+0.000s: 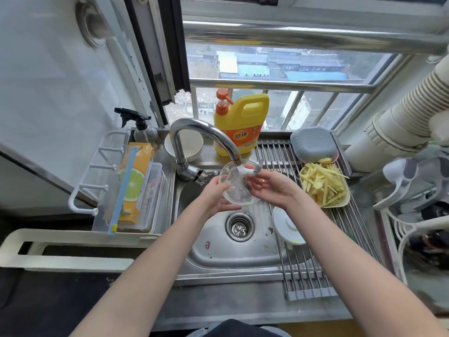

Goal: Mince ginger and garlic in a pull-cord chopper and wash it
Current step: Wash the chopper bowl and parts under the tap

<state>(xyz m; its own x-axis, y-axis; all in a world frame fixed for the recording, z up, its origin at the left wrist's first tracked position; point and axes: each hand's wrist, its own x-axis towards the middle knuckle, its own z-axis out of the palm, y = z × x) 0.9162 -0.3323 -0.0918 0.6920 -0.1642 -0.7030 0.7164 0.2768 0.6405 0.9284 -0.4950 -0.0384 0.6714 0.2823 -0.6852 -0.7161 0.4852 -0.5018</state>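
Holding a clear chopper bowl over the sink, the person keeps it right under the tip of the tap. The bowl is tipped so its open side faces the person. The left hand grips the bowl's left rim, with its fingers curled under the bottom edge. The right hand is at the bowl's right side, with its fingers bent around a white and grey blade piece that sits at the bowl's top edge, just below the tap. You cannot tell if water is running. The white chopper lid lies on the metal drying rack that covers the right part of the sink, just beside the drain. Farther back on the rack is a pale plate full of yellow ginger strips, and behind it a grey basket. A yellow soap bottle stands behind the tap by the window. A spray bottle and an orange box are to the left of the sink.
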